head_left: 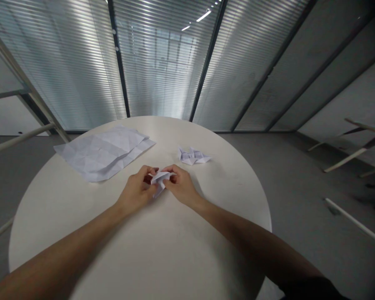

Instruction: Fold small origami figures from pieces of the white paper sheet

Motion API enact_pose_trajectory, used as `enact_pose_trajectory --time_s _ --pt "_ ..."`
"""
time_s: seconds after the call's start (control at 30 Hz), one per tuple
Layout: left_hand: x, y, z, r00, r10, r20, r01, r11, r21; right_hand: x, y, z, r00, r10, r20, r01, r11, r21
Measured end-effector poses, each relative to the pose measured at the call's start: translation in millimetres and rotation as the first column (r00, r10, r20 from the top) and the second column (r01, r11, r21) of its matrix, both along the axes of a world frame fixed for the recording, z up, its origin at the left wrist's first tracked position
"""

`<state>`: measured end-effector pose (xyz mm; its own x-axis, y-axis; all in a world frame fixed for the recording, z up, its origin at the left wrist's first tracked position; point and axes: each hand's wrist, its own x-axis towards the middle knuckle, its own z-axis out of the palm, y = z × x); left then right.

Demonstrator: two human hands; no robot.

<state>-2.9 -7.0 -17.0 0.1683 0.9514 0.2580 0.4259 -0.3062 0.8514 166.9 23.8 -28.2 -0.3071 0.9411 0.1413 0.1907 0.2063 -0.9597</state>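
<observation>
Both my hands meet over the middle of a round white table [175, 250]. My left hand [138, 190] and my right hand [180, 184] pinch a small folded white paper piece [159, 179] between their fingertips, just above the tabletop. The fingers of both hands are curled closed on it. A finished folded paper figure [193, 156] lies a short way beyond my right hand. Part of the held paper is hidden behind my fingers.
Several creased white paper sheets [104, 152] lie stacked at the table's far left. Glass walls with blinds [162, 62] stand behind the table. A white metal frame [25, 129] is at the left, and wooden furniture legs [350, 156] at the right on the grey floor.
</observation>
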Motion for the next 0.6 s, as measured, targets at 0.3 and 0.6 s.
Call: enact_pose_trajectory --time_s 0.3,0.6 --pt "-27 8 -7.6 0.827 -0.065 -0.559 0.281 0.909 0.309 23 1 0.2 0.919 0.074 0.388 -0.215 0.918 0.333" --pt "-34 11 -2.5 0.724 -0.144 -0.675 0.443 0.847 0.294 35 3 7.6 0.700 0.043 0.713 -0.471 0.778 0.415"
